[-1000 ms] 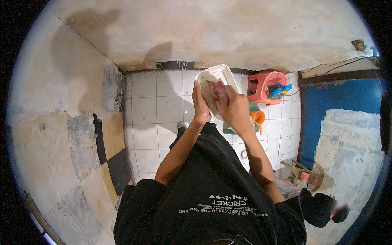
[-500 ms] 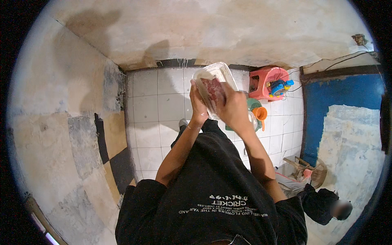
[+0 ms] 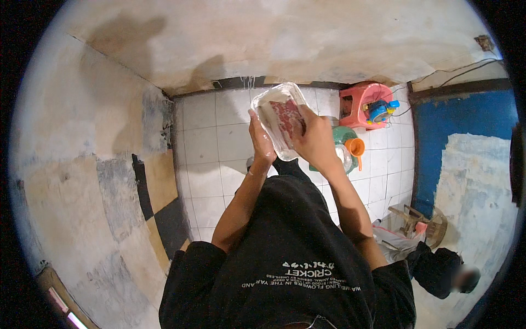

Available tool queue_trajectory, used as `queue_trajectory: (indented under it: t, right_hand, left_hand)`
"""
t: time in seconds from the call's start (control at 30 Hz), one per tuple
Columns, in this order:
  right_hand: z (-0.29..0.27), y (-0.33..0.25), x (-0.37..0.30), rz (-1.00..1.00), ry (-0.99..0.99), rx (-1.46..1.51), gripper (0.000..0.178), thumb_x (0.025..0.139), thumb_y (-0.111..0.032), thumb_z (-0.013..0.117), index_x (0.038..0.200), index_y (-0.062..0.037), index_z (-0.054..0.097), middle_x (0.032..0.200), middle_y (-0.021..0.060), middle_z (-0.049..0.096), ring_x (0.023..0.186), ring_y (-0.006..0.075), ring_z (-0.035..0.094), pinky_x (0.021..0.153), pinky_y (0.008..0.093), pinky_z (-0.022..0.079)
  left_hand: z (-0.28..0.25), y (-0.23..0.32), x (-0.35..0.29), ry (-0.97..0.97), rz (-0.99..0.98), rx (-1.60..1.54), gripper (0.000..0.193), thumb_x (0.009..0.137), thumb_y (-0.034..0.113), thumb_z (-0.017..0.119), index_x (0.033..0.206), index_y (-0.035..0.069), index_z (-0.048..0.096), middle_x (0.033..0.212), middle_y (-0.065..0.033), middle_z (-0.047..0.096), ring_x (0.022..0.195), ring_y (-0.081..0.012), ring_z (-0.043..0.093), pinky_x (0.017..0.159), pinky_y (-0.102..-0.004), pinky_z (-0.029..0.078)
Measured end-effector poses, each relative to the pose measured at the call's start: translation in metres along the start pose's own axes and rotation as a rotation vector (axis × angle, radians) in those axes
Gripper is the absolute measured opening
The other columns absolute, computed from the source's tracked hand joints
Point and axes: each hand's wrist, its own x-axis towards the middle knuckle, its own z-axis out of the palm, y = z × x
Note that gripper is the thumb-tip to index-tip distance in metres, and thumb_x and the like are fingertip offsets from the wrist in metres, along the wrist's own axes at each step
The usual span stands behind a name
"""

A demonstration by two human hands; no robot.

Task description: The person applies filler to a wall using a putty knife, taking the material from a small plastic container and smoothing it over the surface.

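In front of my body I hold up a white shallow rectangular tray (image 3: pixel 261 103), its inside smeared with whitish paste. My left hand (image 3: pixel 262 139) is wrapped around the tray's left side, with white smears on the fingers. Inside the tray lies a flat reddish piece (image 3: pixel 285 116) streaked with white; its exact kind is unclear. My right hand (image 3: pixel 316 140) grips this piece at its right edge, the fingertips partly hidden behind the hand. Both hands are above the tiled floor.
Right of my hands is a green tub (image 3: pixel 344 133) with an orange dipper (image 3: pixel 356 147). Behind it, a pink plastic stool (image 3: pixel 349 107) carries a blue-and-yellow device (image 3: pixel 378 111) with cords. A person in black (image 3: pixel 435 268) is at lower right near a wooden chair (image 3: pixel 435 227). Paint-patched walls (image 3: pixel 71 203) surround me.
My right hand has shifted slightly within the tray, and more of the reddish piece shows. The tray has turned a little, exposing more of its left inside. The whole view has shifted slightly.
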Motion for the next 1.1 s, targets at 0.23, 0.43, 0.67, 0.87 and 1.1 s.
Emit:
queue_trajectory:
  t: [0.23, 0.43, 0.67, 0.87, 1.1]
  right_hand:
    - [-0.011, -0.004, 0.005, 0.013, -0.001, -0.006, 0.018, 0.074, -0.005, 0.059, 0.091, 0.001, 0.059, 0.066, 0.0271, 0.056, 0.063, 0.0433, 0.058, 0.057, 0.0453, 0.047]
    - [-0.002, -0.015, 0.003, 0.02, -0.006, -0.085, 0.019, 0.074, -0.004, 0.056, 0.092, 0.0015, 0.058, 0.066, 0.0263, 0.056, 0.063, 0.0443, 0.058, 0.056, 0.0469, 0.047]
    - [-0.006, -0.012, 0.005, 0.016, 0.003, -0.002, 0.022, 0.074, -0.005, 0.057, 0.094, 0.0016, 0.058, 0.068, 0.027, 0.057, 0.065, 0.0456, 0.057, 0.058, 0.0481, 0.047]
    - [-0.023, -0.008, 0.017, 0.055, -0.033, 0.022, 0.02, 0.076, -0.006, 0.058, 0.094, 0.003, 0.058, 0.07, 0.0275, 0.058, 0.065, 0.0437, 0.058, 0.059, 0.0469, 0.047]
    - [0.004, 0.005, 0.003, 0.013, -0.036, -0.117, 0.019, 0.077, -0.002, 0.055, 0.095, 0.0029, 0.057, 0.066, 0.0254, 0.057, 0.06, 0.0422, 0.058, 0.055, 0.04, 0.046]
  left_hand:
    - [0.002, 0.001, -0.001, -0.044, -0.007, 0.07, 0.054, 0.098, 0.049, 0.027, 0.127, 0.008, 0.045, 0.12, -0.0085, 0.055, 0.111, -0.023, 0.053, 0.096, -0.0393, 0.043]
    - [-0.002, -0.006, 0.005, -0.024, 0.015, 0.081, 0.055, 0.097, 0.05, 0.026, 0.129, 0.009, 0.044, 0.122, -0.0081, 0.054, 0.114, -0.0236, 0.051, 0.098, -0.0408, 0.042]
    - [0.002, 0.0, 0.009, -0.04, -0.019, -0.001, 0.053, 0.096, 0.051, 0.029, 0.125, 0.01, 0.047, 0.121, -0.0076, 0.054, 0.113, -0.0239, 0.052, 0.098, -0.0407, 0.041]
    - [0.005, 0.001, 0.013, 0.043, 0.014, -0.062, 0.057, 0.098, 0.049, 0.026, 0.124, 0.002, 0.045, 0.115, -0.0123, 0.056, 0.104, -0.0222, 0.057, 0.092, -0.0369, 0.047]
    - [-0.005, -0.01, 0.015, 0.004, -0.016, -0.071, 0.055, 0.096, 0.052, 0.029, 0.124, 0.007, 0.047, 0.116, -0.0093, 0.056, 0.107, -0.0246, 0.055, 0.095, -0.0402, 0.044]
